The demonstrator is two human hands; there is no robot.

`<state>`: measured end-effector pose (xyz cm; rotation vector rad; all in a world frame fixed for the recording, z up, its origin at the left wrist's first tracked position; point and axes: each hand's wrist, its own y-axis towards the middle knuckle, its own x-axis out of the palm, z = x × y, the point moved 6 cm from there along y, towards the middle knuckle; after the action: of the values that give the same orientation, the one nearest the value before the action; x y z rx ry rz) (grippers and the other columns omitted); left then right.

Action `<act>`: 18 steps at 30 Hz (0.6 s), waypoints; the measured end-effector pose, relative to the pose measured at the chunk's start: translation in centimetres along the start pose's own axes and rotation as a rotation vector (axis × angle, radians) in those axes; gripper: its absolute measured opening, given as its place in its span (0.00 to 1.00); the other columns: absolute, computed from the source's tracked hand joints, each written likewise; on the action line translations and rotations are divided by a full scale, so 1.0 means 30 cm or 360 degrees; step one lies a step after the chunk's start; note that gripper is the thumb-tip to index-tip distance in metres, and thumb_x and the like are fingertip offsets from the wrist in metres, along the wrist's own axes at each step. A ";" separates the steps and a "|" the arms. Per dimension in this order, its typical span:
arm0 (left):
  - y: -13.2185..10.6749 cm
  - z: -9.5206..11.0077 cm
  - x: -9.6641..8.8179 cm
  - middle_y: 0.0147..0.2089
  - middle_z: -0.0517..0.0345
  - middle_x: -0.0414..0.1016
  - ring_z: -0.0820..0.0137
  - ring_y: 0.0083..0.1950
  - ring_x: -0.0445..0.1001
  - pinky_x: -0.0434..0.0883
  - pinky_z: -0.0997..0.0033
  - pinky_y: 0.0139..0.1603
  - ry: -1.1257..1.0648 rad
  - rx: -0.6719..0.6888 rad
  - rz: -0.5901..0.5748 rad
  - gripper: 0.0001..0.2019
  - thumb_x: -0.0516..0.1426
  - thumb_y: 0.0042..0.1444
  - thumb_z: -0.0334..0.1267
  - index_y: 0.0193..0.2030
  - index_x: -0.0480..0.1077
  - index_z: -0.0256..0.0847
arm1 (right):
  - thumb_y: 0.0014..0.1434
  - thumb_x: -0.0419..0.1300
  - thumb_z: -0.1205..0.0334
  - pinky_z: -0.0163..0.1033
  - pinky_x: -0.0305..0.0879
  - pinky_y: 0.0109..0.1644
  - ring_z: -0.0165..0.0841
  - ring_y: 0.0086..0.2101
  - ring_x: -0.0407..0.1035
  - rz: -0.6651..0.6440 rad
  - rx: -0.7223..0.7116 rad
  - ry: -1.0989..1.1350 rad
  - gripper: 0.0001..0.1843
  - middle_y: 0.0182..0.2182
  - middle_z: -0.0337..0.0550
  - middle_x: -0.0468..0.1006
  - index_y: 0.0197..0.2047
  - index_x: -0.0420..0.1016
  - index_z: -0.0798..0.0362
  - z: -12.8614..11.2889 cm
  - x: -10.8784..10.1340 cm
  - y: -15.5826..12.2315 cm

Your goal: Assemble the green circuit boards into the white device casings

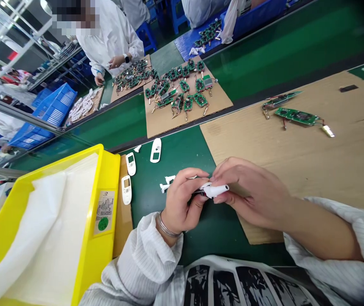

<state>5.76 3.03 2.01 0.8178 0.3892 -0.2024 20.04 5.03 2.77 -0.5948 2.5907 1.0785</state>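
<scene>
White plastic housing (216,191) is pinched in both hands, left hand (180,204) and right hand (248,191) together over the green mat (172,148). I count three white face shells (131,164) loose beside the yellow tray (105,178); green circuit boards (182,87) sit on a cardboard sheet (162,127). Can't tell if the housing is closed.

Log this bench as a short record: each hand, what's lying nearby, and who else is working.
Left hand: grips a white plastic casing, metal bracelet on wrist
Right hand: pinches the same casing from the other side
Nearby: white casing shells on a green bench mat; yellow tray lined with white sheeting
Beyond: green circuit boards on a cardboard sheet
Others: a co-worker in a white smock at the boards across the bench
</scene>
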 end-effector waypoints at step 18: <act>-0.012 0.019 -0.001 0.49 0.46 0.68 0.68 0.49 0.69 0.71 0.67 0.48 0.0211 0.0103 0.0007 0.14 0.54 0.59 0.29 0.53 0.65 0.35 | 0.62 0.62 0.68 0.36 0.70 0.40 0.32 0.37 0.73 -0.0082 0.0049 0.0112 0.08 0.34 0.41 0.76 0.41 0.66 0.49 -0.009 -0.016 0.018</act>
<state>5.75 2.37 2.12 0.8981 0.5072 -0.1574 20.18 5.33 3.47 -0.7005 2.6312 1.0175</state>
